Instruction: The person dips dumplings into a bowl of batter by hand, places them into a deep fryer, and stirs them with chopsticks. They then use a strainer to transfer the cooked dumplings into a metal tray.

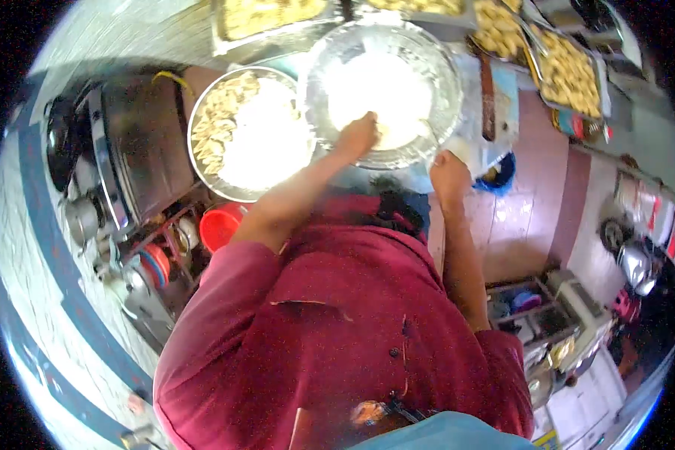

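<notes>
A wide metal bowl (pixel 309 97) stands in front of me, its inside washed out by glare, with pale yellowish-white stuff in the lower part. Over its near left side is my left hand (pixel 358 136), fingers bent together; what they hold is hidden. My right hand (pixel 450 178) is a closed fist by the bowl's near right rim, close to a thin, pale handle-like shape (pixel 433 136) that I cannot identify. Left of the bowl, a round metal tray (pixel 195 161) carries golden-brown curved pieces (pixel 221 120) and an overexposed white area.
Metal trays of golden pieces (pixel 570 71) stand at the back and right. A long dark strip (pixel 488 101) lies right of the bowl. A red bucket (pixel 221 225) sits below left, beside a dark stove-like appliance (pixel 148 142). Tiled floor (pixel 510 217) shows at right.
</notes>
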{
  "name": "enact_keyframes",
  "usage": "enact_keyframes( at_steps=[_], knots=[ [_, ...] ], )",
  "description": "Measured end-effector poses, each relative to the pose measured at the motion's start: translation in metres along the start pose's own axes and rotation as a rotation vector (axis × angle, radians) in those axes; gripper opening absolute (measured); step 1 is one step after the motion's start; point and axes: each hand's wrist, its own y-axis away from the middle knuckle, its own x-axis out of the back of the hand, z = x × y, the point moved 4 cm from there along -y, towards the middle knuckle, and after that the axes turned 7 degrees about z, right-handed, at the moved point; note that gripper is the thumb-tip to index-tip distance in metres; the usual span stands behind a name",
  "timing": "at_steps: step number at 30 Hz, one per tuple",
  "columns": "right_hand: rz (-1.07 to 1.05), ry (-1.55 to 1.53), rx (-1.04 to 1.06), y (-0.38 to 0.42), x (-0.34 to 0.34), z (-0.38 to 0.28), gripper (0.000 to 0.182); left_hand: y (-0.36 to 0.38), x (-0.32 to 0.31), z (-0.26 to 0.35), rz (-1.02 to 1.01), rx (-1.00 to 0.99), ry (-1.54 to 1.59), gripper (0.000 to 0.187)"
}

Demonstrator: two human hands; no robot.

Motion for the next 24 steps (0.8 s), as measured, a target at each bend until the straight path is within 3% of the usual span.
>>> enact_keyframes(
  at_steps=[2,5,9,11,13,15,17,21,24],
  knots=[
    [-0.004,-0.020,0.026,-0.003,-0.014,0.000,0.021,-0.003,0.003,0.010,-0.025,0.050,-0.093,0.026],
    [0.056,-0.327,0.109,0.005,-0.018,-0.009,0.020,0.000,0.005,0.007,-0.022,0.027,-0.072,0.025],
    [0.212,-0.284,0.224,0.010,-0.022,-0.020,0.015,-0.001,0.004,0.007,0.004,0.028,-0.006,0.029],
    [0.170,-0.177,0.140,0.004,-0.014,-0.015,0.015,0.000,0.002,0.002,0.097,-0.003,0.042,0.029],
    [0.140,-0.095,0.112,0.000,-0.015,-0.010,0.016,-0.001,0.001,-0.006,0.268,-0.291,0.119,0.025],
    [0.123,-0.036,0.140,-0.003,-0.024,-0.004,0.016,-0.014,-0.016,-0.029,0.198,-0.082,0.413,0.022],
    [0.113,-0.307,0.195,-0.001,-0.030,0.002,0.017,-0.016,-0.045,-0.055,-0.129,0.650,0.883,0.021],
    [0.130,-0.568,0.198,0.006,-0.023,-0.013,0.018,-0.012,-0.029,-0.038,-0.212,0.894,1.043,0.016],
    [0.175,-0.363,0.052,0.003,-0.006,-0.014,0.018,-0.001,-0.006,-0.011,-0.222,1.019,1.133,0.016]
  ],
)
